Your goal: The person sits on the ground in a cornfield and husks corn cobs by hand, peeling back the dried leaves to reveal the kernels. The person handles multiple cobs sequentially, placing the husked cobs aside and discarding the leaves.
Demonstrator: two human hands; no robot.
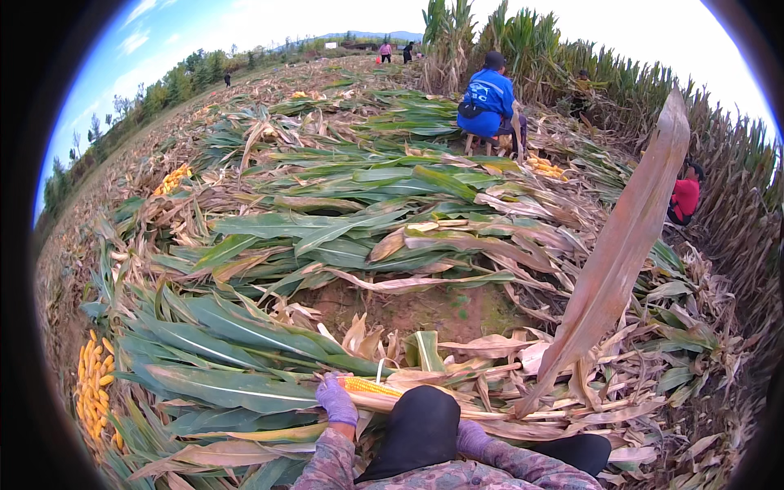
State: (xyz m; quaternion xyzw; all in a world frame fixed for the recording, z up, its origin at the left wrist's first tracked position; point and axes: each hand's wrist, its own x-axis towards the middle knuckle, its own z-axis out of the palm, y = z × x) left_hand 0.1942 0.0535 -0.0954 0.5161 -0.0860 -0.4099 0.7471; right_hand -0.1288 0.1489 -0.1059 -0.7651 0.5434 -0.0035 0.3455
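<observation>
My left hand [337, 401], in a purple knit glove, is closed round one end of a yellow corn ear [369, 386]. The ear is partly bared, with pale husk along its near side, and points right towards my knee. My right hand [473, 438], in a like glove, is low beside my dark-clad knee; its fingers are hidden behind the knee, so what it touches does not show. Cut corn stalks [245, 392] with green and dry leaves lie under and around both hands. One long dry corn leaf [612, 269] stands up at the right.
Heaps of corn ears lie at far left [95, 389], upper left [173, 179] and beside a seated person in blue [487, 101]. Another person in red [685, 195] is at the right, by standing corn [741, 165]. Bare soil [422, 309] shows ahead. More people are far off.
</observation>
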